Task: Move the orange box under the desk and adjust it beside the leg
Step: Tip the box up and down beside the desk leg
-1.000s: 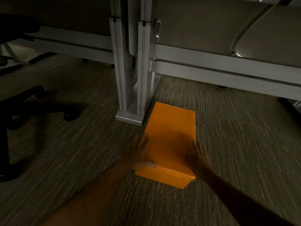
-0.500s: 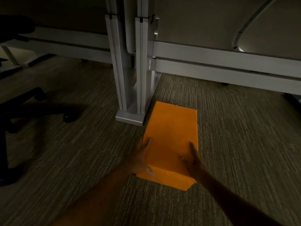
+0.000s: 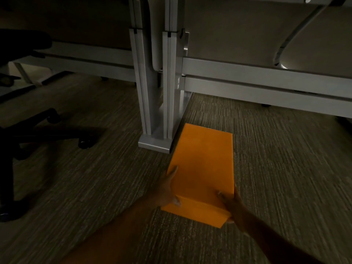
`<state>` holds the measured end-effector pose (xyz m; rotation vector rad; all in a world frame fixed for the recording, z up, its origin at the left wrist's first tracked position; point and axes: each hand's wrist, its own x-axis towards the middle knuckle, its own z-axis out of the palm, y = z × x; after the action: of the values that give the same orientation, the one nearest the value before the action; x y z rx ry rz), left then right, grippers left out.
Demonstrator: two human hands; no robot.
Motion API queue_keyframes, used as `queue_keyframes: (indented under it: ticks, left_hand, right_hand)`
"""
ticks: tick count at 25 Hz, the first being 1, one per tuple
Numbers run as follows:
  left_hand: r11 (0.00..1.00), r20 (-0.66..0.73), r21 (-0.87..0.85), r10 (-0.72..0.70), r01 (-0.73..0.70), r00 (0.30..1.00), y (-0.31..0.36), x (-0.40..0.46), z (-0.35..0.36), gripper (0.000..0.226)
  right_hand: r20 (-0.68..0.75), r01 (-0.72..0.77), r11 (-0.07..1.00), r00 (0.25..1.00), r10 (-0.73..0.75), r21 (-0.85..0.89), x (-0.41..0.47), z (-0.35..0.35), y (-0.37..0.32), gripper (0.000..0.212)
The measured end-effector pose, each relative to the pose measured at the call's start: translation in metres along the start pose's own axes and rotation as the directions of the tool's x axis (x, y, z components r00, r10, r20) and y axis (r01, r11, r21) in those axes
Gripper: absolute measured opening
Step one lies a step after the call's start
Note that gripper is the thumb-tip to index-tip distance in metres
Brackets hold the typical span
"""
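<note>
Flat orange cardboard box (image 3: 202,168) lay on carpet, centre frame, beside grey metal desk leg (image 3: 167,92). Left hand (image 3: 166,189) and right hand (image 3: 231,203) clamped its near corners. Best pushed evenly, edge parallel to the leg's foot.

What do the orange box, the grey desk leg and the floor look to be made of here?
Orange box: probably cardboard or paper wrap, matte, with a folded flap at the near end. Grey desk leg: likely painted or anodised metal, with straight extruded ribs and a dull sheen. Floor: carpet, with a fine striped woven texture.
</note>
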<state>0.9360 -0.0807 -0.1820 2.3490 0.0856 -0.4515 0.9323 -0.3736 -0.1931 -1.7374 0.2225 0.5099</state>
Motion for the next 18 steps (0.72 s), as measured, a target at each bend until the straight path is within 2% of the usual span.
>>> queue_keyframes:
  ticks: [3,8,12,15,18]
  left_hand:
    - [0.999,-0.018,-0.041,0.020,-0.020,1.000,0.008,0.010,-0.015,0.142]
    - [0.988,0.025,-0.150,0.040,-0.036,0.999,0.012,0.027,-0.044,0.142]
    - [0.996,-0.004,-0.093,0.017,-0.018,1.000,-0.001,0.041,-0.051,0.143]
    - [1.000,-0.020,0.021,0.015,-0.015,1.000,-0.018,0.050,-0.045,0.142]
    - [0.998,-0.023,0.063,0.025,-0.024,0.999,-0.027,0.055,-0.042,0.142]
  right_hand:
    - [-0.036,0.005,1.000,0.999,-0.006,-0.026,0.013,0.001,-0.009,0.081]
    - [-0.034,0.062,0.997,0.997,-0.064,-0.056,0.042,0.008,-0.029,0.092]
    - [-0.024,0.100,0.994,0.995,-0.102,-0.046,0.061,0.019,-0.035,0.097]
    - [-0.008,0.103,0.994,0.995,-0.103,-0.029,0.069,0.029,-0.023,0.108]
    - [0.003,0.108,0.994,0.994,-0.108,-0.034,0.073,0.032,-0.020,0.106]
